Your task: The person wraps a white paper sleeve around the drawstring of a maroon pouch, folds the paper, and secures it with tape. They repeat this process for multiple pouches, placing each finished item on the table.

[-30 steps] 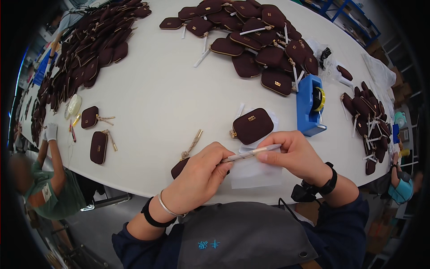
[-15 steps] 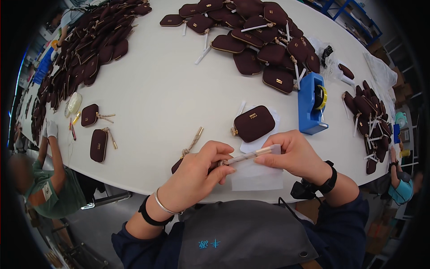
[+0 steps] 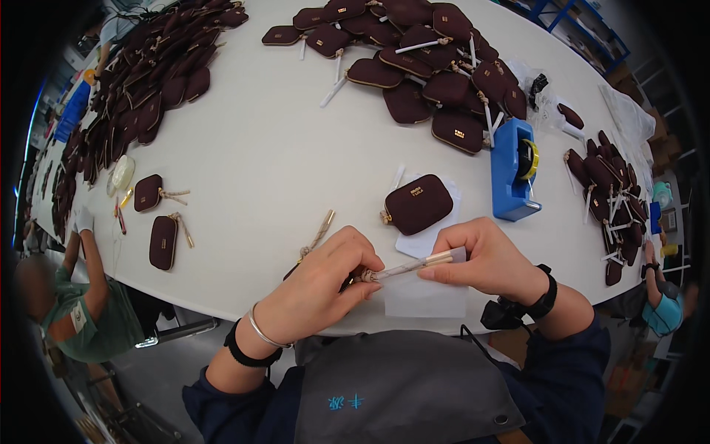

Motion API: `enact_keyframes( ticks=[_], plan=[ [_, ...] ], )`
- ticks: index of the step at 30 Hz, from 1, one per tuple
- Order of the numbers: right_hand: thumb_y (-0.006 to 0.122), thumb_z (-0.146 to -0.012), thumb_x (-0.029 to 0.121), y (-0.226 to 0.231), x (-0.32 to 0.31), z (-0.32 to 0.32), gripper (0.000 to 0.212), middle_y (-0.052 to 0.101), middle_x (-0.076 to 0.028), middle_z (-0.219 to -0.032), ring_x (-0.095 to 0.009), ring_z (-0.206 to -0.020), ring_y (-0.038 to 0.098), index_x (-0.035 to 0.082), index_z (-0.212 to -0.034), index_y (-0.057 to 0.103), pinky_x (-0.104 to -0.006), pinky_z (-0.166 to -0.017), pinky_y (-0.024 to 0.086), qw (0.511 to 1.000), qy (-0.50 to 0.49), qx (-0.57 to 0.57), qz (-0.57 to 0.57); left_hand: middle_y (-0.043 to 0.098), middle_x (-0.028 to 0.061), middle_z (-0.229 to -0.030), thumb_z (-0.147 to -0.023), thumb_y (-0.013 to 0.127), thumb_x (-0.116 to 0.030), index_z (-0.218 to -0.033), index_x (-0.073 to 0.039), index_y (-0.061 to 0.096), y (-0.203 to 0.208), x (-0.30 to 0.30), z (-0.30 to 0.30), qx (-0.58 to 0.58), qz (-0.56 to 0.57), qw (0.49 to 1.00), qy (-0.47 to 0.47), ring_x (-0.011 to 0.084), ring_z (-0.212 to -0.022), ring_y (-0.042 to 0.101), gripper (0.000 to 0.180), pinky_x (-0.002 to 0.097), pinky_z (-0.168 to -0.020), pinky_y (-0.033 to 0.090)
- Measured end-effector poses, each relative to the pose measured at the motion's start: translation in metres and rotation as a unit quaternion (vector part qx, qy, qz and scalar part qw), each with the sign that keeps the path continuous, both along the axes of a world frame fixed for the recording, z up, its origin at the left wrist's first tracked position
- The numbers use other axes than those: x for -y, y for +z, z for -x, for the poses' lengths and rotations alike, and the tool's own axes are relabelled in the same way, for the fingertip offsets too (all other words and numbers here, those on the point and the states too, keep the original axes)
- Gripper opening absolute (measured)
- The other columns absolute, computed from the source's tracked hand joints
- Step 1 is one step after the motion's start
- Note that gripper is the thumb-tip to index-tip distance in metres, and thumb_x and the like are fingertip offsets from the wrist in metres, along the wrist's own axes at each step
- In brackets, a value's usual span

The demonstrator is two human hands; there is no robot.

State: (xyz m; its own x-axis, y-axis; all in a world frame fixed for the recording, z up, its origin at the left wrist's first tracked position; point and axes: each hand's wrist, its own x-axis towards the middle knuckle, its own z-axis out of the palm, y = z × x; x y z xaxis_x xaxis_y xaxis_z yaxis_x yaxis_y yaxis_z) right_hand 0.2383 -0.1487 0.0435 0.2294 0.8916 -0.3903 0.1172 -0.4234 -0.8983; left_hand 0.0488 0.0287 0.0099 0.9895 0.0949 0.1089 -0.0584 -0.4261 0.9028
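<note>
Between my hands runs a beige cord pull (image 3: pixel 403 268) with gold tips and a strip of thin translucent paper about it. My left hand (image 3: pixel 329 277) pinches its knotted end, with the fingers hiding whatever hangs from it. My right hand (image 3: pixel 484 259) grips the paper near the gold tips between thumb and fingers. Beneath them a translucent paper sheet (image 3: pixel 425 300) lies at the table's edge. Just beyond sits a dark maroon zip pouch (image 3: pixel 419 205) on white paper. Another cord pull with a gold tip (image 3: pixel 323 226) sticks out past my left hand.
A blue tape dispenser (image 3: pixel 510 174) stands beyond my right hand. Heaps of maroon pouches lie at the far middle (image 3: pixel 407 100), far left (image 3: pixel 140 96) and right (image 3: pixel 610 177). Two single pouches (image 3: pixel 163 242) rest at left. Co-workers sit at left (image 3: pixel 92 318) and right (image 3: pixel 662 303).
My right hand has shifted slightly down and its fingers have changed their hold. The paper now sits closer about the cord, and more of the gold tips shows. My left fingers have curled further over.
</note>
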Motion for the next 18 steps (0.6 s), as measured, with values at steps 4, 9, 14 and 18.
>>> enact_keyframes(
  ticks=[4, 9, 14, 18],
  plan=[
    [0.076, -0.083, 0.018, 0.006, 0.001, -0.002, 0.022, 0.055, 0.004, -0.061, -0.002, -0.059, 0.046, 0.004, -0.072, 0.063, -0.0225, -0.052, 0.035, 0.999, -0.002, 0.036, 0.0, 0.062, 0.0091, -0.099, -0.078, 0.075, 0.003, -0.104, -0.003, 0.061, -0.008, 0.01, -0.003, 0.083, -0.044, 0.994, 0.053, 0.0175, -0.08, 0.06, 0.031, 0.0269, -0.065, 0.048],
    [0.075, -0.082, 0.019, 0.021, 0.0, 0.001, 0.024, 0.053, 0.004, -0.058, -0.002, -0.055, 0.044, 0.003, -0.07, 0.062, -0.0232, -0.049, 0.033, 0.999, -0.009, 0.045, -0.01, 0.062, 0.0083, -0.093, -0.074, 0.077, 0.001, -0.103, -0.004, 0.06, -0.03, 0.035, -0.011, 0.141, -0.006, 0.979, 0.145, 0.024, -0.086, 0.06, 0.034, 0.0335, -0.075, 0.046],
    [0.074, -0.082, 0.019, 0.035, -0.006, 0.001, 0.024, 0.052, 0.004, -0.056, -0.003, -0.052, 0.043, 0.003, -0.069, 0.061, -0.0234, -0.047, 0.031, 0.997, 0.008, 0.077, 0.014, 0.064, 0.0047, -0.094, -0.068, 0.079, 0.001, -0.096, -0.007, 0.059, -0.042, 0.047, -0.03, 0.186, -0.105, 0.958, 0.191, 0.0225, -0.088, 0.061, 0.035, 0.0355, -0.081, 0.04],
    [0.075, -0.082, 0.02, 0.047, -0.007, 0.002, 0.026, 0.053, 0.004, -0.055, -0.002, -0.051, 0.044, 0.003, -0.069, 0.061, -0.0228, -0.046, 0.032, 0.994, 0.015, 0.103, 0.026, 0.064, 0.0026, -0.091, -0.069, 0.079, -0.001, -0.095, -0.007, 0.059, -0.041, 0.051, -0.037, 0.205, -0.139, 0.947, 0.205, 0.0201, -0.084, 0.061, 0.033, 0.036, -0.083, 0.038]
  ],
)
